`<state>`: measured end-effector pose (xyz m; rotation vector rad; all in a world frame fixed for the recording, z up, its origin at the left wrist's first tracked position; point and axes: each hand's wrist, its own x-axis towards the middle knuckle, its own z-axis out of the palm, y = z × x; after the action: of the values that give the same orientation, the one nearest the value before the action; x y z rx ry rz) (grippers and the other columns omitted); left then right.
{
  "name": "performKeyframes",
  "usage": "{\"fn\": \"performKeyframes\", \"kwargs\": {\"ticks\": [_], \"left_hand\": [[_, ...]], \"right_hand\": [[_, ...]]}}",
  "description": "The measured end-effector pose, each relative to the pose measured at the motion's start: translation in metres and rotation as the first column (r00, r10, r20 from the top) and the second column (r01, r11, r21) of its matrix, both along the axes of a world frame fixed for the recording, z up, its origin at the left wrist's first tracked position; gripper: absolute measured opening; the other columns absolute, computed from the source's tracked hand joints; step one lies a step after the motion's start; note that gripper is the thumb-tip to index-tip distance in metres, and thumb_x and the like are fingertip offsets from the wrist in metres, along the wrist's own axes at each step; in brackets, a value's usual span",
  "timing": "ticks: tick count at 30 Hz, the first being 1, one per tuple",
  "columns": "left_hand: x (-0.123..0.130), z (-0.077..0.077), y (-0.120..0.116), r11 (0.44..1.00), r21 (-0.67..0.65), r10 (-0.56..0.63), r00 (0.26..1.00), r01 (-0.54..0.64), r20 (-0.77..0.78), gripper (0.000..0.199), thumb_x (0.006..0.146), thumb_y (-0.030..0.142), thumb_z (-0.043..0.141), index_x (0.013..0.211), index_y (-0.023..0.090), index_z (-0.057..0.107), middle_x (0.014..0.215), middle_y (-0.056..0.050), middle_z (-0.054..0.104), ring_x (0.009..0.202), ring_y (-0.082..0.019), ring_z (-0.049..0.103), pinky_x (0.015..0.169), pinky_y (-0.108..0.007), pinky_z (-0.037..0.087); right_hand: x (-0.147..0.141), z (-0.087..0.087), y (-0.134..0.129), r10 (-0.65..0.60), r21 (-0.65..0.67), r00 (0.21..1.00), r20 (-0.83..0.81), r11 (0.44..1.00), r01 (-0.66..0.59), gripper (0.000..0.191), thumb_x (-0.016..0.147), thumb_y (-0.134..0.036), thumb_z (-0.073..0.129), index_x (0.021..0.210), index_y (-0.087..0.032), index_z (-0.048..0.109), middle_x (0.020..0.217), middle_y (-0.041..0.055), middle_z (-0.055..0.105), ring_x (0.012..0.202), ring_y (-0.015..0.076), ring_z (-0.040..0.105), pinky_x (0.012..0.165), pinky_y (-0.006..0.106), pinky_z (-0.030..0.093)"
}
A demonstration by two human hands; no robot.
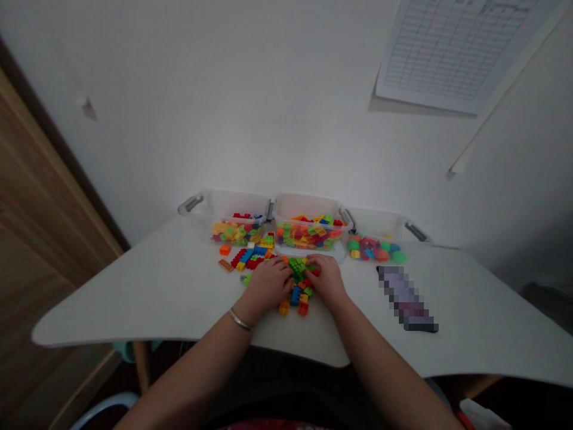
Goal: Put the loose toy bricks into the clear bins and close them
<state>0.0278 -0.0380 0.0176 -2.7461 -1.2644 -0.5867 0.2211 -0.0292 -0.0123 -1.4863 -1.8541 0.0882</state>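
My left hand (268, 282), with a silver bangle at the wrist, curls its fingers against green building bricks (296, 267) over the front of the pile. From the other side, my right hand (326, 278) closes its thumb and fingers on the same green bricks. Both hands partly cover them, so I cannot tell whether they are joined. Just below lie a blue brick (296, 295), an orange brick (303, 308) and a yellow brick (284, 307). Red, blue and yellow bricks (246, 255) spread out behind my left hand.
Three clear plastic bins stand along the wall: a left bin (201, 218) and a middle bin (308, 204) with bricks, and a right bin (389, 222) with rounder coloured pieces. A pixelated phone-like object (407, 298) lies right on the white table (156, 292). Its front edge curves inward.
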Motion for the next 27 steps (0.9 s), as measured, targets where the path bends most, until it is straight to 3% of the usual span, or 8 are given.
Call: {"fn": "performKeyframes", "kwargs": {"ticks": [8,17,20,23,27], "left_hand": [[0.000,-0.003,0.001,1.000,0.020,0.013,1.000,-0.013,-0.011,0.017,0.089,0.026,0.058,0.093,0.015,0.070,0.100,-0.010,0.071,0.109,-0.027,0.059,0.097,-0.043,0.048],[0.000,-0.002,0.001,1.000,0.025,0.014,1.000,-0.014,-0.015,0.016,0.089,0.027,0.058,0.089,0.016,0.069,0.096,-0.010,0.070,0.106,-0.025,0.059,0.094,-0.041,0.048],[0.000,-0.003,0.002,1.000,0.028,0.011,1.000,-0.010,-0.018,0.017,0.089,0.027,0.057,0.089,0.016,0.069,0.096,-0.010,0.070,0.106,-0.025,0.059,0.095,-0.041,0.048],[0.000,-0.005,0.003,0.999,0.035,0.006,1.000,-0.006,-0.007,0.017,0.089,0.027,0.057,0.089,0.016,0.070,0.096,-0.010,0.069,0.105,-0.025,0.059,0.094,-0.041,0.048],[-0.001,-0.006,0.004,1.000,0.028,0.010,1.000,-0.009,-0.009,0.017,0.089,0.027,0.057,0.090,0.017,0.070,0.097,-0.009,0.070,0.105,-0.025,0.059,0.093,-0.040,0.048]], "right_hand": [[-0.001,0.006,-0.010,0.134,0.001,0.990,0.034,0.991,-0.134,0.019,0.075,-0.014,0.070,0.092,-0.022,0.069,0.100,0.0054,0.072,0.099,0.0234,0.060,0.092,0.040,0.047],[-0.004,0.004,-0.008,0.176,-0.034,0.984,0.001,0.984,-0.176,0.013,0.076,-0.017,0.072,0.088,-0.022,0.069,0.097,0.0046,0.071,0.098,0.0225,0.061,0.091,0.038,0.049],[-0.004,0.006,-0.008,0.186,0.047,0.982,-0.035,0.982,-0.185,0.016,0.078,-0.018,0.069,0.093,-0.022,0.068,0.099,0.0051,0.071,0.097,0.0224,0.062,0.090,0.039,0.049],[0.001,0.021,-0.006,0.159,0.207,0.982,-0.099,0.969,-0.136,0.022,0.082,-0.023,0.062,0.104,-0.023,0.067,0.105,0.0071,0.071,0.100,0.0225,0.063,0.091,0.040,0.049],[0.017,0.056,0.006,-0.002,0.432,0.981,-0.193,0.898,0.087,0.022,0.085,-0.031,0.058,0.103,-0.021,0.067,0.104,0.0085,0.071,0.100,0.0235,0.061,0.093,0.042,0.046]]}}
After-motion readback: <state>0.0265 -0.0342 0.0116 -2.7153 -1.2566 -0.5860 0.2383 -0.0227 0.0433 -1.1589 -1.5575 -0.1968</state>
